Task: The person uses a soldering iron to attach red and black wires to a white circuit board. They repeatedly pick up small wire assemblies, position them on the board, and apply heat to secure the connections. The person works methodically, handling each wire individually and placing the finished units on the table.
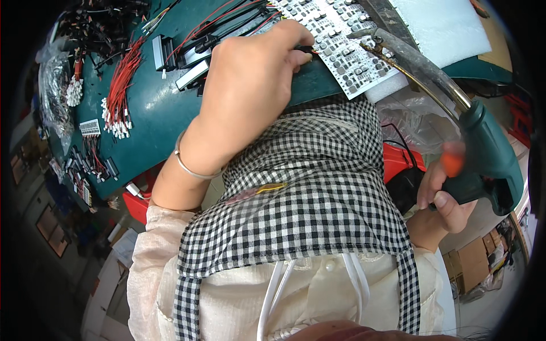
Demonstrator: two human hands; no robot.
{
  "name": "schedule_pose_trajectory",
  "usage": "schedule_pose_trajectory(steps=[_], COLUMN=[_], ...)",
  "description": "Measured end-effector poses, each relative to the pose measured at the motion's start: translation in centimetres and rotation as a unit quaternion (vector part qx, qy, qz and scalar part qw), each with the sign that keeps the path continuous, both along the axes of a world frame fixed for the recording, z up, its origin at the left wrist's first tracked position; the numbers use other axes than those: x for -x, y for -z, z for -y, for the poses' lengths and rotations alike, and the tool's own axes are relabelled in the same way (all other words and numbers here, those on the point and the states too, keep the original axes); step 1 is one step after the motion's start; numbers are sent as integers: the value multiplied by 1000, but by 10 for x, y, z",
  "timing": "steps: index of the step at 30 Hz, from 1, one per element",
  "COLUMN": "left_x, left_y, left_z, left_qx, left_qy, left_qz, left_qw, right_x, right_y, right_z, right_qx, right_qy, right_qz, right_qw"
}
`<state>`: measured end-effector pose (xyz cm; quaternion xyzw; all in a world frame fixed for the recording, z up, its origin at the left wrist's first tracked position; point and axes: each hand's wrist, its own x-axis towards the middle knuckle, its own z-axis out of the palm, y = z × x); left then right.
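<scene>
My left hand (247, 85) reaches over the bench edge, thumb and index finger pinched on what look like thin dark and red wires (306, 49). Their ends lie at the left edge of a white circuit board panel (354, 77) covered with small components. On the right, my right hand (446, 202) grips the green handle of a soldering gun (483, 142) with a blurred red trigger (453, 161). Its metal tip and solder feed tube (418, 82) reach over the panel's right side. Part of the gun's handle hides some of my right fingers.
Red wires with white connectors (122, 85) lie on the green bench (151, 116), near black-cased modules (193, 74) and a clear plastic bag (54, 96). White foam (449, 28) lies beyond the gun. A checked apron (307, 216) covers my lap; a red stool (398, 165) shows beside it.
</scene>
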<state>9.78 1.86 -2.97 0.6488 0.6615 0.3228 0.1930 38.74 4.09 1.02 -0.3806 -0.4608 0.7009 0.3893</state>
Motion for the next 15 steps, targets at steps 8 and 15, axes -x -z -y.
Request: schedule_pose_trajectory(steps=[8,15], left_x=[1,-17], left_y=[-7,1], left_z=[-3,8], left_qx=[166,128], left_qy=[-58,-97], left_qz=[280,312], left_qw=[944,936], right_x=[-3,-3], right_y=[4,6], right_z=[-5,-7], right_qx=[-48,-55], right_qy=[-45,-49], right_qz=[-11,-15], right_qw=[998,997])
